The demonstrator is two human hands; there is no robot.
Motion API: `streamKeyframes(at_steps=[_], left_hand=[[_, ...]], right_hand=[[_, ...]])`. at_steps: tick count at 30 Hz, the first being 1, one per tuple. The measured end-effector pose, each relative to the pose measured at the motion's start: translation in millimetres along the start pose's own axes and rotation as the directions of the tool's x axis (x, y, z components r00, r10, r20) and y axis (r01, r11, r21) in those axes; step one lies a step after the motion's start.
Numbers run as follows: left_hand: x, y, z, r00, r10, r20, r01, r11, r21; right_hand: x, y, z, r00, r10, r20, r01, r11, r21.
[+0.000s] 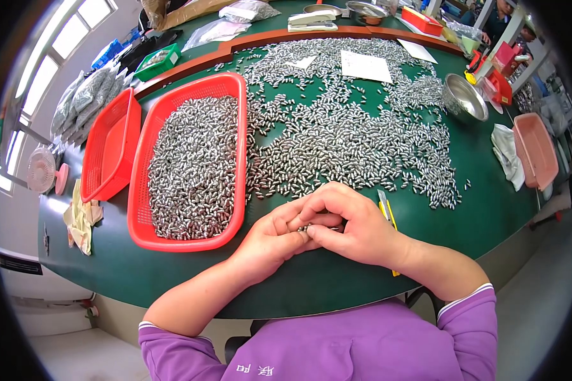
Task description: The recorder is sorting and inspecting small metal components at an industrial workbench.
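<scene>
My left hand (270, 238) and my right hand (359, 222) meet over the table's near part, fingers curled towards each other. Small shiny metal pieces (304, 229) show between the fingertips and in the cupped left palm; my fingers partly hide them. The right thumb and fingers close over these pieces. Just beyond my hands, a broad spread of similar bullet-shaped metal pieces (337, 152) lies loose on the green tabletop (190, 279). A red plastic basket (242, 159), heaped with the same pieces, stands left of my hands. A yellow utility knife (388, 213) lies partly beneath my right hand and wrist.
At the left are another red basket (88, 181), a yellowish cloth (81, 219) and a pink fan (44, 171). A metal bowl (465, 98), white cloth (507, 155) and pink basin (535, 151) stand right. White papers (365, 66) rest among the pieces. A person (499, 22) is at far right.
</scene>
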State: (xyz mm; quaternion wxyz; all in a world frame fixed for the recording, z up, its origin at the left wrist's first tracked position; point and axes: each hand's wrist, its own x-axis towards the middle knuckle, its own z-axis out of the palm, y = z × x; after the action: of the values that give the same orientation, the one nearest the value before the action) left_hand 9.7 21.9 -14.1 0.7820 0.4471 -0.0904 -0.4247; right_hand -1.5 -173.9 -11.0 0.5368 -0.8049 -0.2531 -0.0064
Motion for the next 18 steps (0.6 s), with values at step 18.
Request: streamKeyframes(at_steps=[18], left_hand=[[1, -1, -4, 0.999, -0.015, 0.032, 0.018, 0.996, -0.091]], right_hand=[[0, -1, 3, 0.997, -0.074, -0.034, 0.071, 0.994, -0.088]])
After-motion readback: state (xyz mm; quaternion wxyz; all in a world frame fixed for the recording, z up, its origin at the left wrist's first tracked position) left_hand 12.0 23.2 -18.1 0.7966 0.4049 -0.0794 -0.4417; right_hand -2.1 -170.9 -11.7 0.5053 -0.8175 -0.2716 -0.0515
